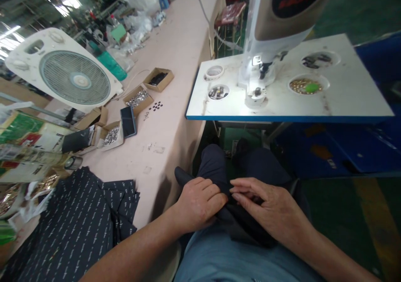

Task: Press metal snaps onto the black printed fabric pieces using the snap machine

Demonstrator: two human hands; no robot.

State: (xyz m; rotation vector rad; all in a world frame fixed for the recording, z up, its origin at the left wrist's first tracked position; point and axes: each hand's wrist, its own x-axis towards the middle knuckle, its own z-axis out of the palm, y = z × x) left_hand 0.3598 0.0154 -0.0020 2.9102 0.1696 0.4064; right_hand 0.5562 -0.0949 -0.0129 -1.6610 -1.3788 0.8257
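A piece of dark cloth (250,227) lies bunched across my lap. My left hand (200,200) is closed on it, its thumb and fingers pressed together over the fabric. Close on the other side, my right hand (269,204) has its fingertips and thumb drawn together in a pinch against the cloth. Whatever sits between those fingertips is too small or hidden to name. In front of my knees stands a snap-fastening press (261,71) with its lamp lit, on a white table with a blue edge (232,106).
Wells in the white table hold small metal parts (218,92) and brass fasteners (302,85). On the pink bench (169,135) at left are a box fan (75,77), boxes of silver fasteners (138,98), a phone (128,121), and patterned dark fabric (78,227).
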